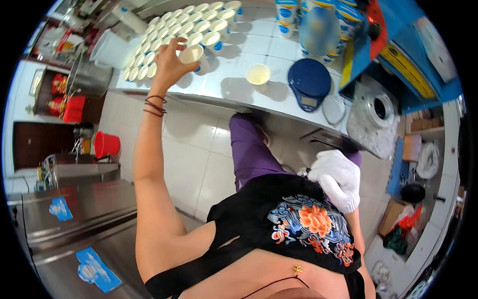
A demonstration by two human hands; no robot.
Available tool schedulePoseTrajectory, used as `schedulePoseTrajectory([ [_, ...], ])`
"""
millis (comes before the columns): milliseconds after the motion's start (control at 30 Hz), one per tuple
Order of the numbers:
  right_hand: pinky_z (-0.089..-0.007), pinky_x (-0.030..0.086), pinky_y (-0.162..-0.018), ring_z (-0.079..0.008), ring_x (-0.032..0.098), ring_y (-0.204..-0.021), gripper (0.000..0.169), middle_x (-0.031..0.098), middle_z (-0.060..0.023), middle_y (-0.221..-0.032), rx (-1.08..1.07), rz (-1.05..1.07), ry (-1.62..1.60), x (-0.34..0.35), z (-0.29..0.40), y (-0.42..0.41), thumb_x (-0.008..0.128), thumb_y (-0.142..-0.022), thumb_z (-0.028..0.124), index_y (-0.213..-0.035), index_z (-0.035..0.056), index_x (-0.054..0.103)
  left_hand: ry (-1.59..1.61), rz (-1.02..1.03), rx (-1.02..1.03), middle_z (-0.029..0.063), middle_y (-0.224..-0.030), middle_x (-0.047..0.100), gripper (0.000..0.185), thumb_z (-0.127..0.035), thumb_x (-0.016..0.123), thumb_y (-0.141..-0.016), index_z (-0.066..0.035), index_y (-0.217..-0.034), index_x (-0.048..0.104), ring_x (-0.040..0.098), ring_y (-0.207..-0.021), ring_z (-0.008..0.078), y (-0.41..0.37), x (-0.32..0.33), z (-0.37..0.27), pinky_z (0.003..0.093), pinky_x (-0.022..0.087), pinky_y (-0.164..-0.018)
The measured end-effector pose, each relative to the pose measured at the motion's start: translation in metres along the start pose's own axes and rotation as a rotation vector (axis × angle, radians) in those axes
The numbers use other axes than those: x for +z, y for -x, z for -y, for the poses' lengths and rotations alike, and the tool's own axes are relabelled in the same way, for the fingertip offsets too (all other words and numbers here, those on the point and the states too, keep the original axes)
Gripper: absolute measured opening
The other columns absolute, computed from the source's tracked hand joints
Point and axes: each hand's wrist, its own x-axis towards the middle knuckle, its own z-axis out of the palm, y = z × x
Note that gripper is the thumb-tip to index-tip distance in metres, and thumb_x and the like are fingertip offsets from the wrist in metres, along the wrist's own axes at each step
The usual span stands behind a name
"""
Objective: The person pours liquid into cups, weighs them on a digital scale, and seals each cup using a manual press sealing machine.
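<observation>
My left hand [173, 61] reaches over the tiled counter with its thumb and fingers around a paper cup [192, 54], which stands at the near edge of rows of similar cups [175, 28]. Pale contents show in that cup. Another filled cup [258, 76] stands alone nearer the counter's front edge. To its right lies a dark blue kitchen scale [309, 83], with a round whitish lid [333, 109] touching or close beside it. My right hand [335, 179], in a white knitted glove, is low near my lap, away from the counter; its fingers are partly hidden.
Stacks of blue and white cups [286, 17] stand at the counter's back right, beside a blue machine [422, 63] with a metal ring part [380, 109]. A translucent tub [108, 48] and a steel pot [89, 74] are at the left. A red bucket [107, 144] stands on the floor.
</observation>
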Motion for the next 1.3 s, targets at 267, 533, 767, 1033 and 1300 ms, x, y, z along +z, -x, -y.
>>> schedulePoseTrajectory([
  [267, -0.043, 0.055, -0.091, -0.0313, 0.071, -0.086, 0.01, 0.073, -0.0094, -0.085, -0.025, -0.079, 0.023, 0.0, -0.011, 0.014, 0.072, -0.088, 0.014, -0.09, 0.0073, 0.079, 0.233, -0.101, 0.408, 0.0055, -0.107, 0.072, 0.075, -0.039, 0.089, -0.064, -0.015, -0.129, 0.062, 0.057, -0.114, 0.032, -0.05, 0.041, -0.163, 0.0497, 0.038, -0.099],
  [533, -0.0423, 0.053, -0.091, -0.0307, 0.071, -0.086, 0.012, 0.073, -0.0102, -0.085, 0.091, -0.151, -0.002, -0.005, -0.023, 0.043, 0.069, -0.09, 0.013, -0.088, 0.0041, 0.077, 0.304, -0.026, 0.428, 0.0085, -0.1, 0.072, 0.075, -0.036, 0.089, -0.058, -0.014, -0.124, 0.062, 0.056, -0.107, 0.0337, -0.052, 0.14, -0.259, 0.0467, 0.035, -0.093],
  [767, -0.0394, 0.053, -0.085, -0.0329, 0.069, -0.084, 0.013, 0.072, -0.0113, -0.085, 0.184, -0.141, -0.076, 0.001, -0.036, 0.046, 0.071, -0.09, 0.016, -0.093, 0.0044, 0.078, 0.261, -0.021, 0.408, 0.0161, -0.125, 0.064, 0.098, -0.041, 0.094, -0.059, -0.01, -0.142, 0.051, 0.055, -0.115, 0.0359, -0.037, 0.146, -0.259, 0.0499, 0.033, -0.1],
  [1033, -0.0248, 0.054, -0.078, -0.0106, 0.066, -0.082, 0.028, 0.073, -0.0039, -0.094, 0.551, -0.226, -0.404, 0.038, -0.051, -0.003, 0.066, -0.102, 0.021, -0.116, -0.0019, 0.073, 0.764, -0.135, 0.008, 0.0238, -0.159, 0.037, 0.123, -0.037, 0.098, -0.064, -0.005, -0.16, 0.029, 0.036, -0.149, 0.039, 0.035, 0.096, -0.174, 0.0546, 0.031, -0.118],
  [1300, -0.0279, 0.054, -0.075, -0.0119, 0.064, -0.081, 0.064, 0.068, -0.0076, -0.097, 0.572, -0.361, -0.428, 0.086, -0.115, -0.1, 0.07, -0.1, 0.029, -0.147, -0.0075, 0.046, 1.031, 0.062, -0.23, 0.0209, -0.145, 0.056, 0.107, -0.022, 0.094, -0.072, -0.002, -0.158, 0.034, 0.056, -0.133, 0.0278, 0.067, 0.176, -0.123, 0.0366, 0.044, -0.111],
])
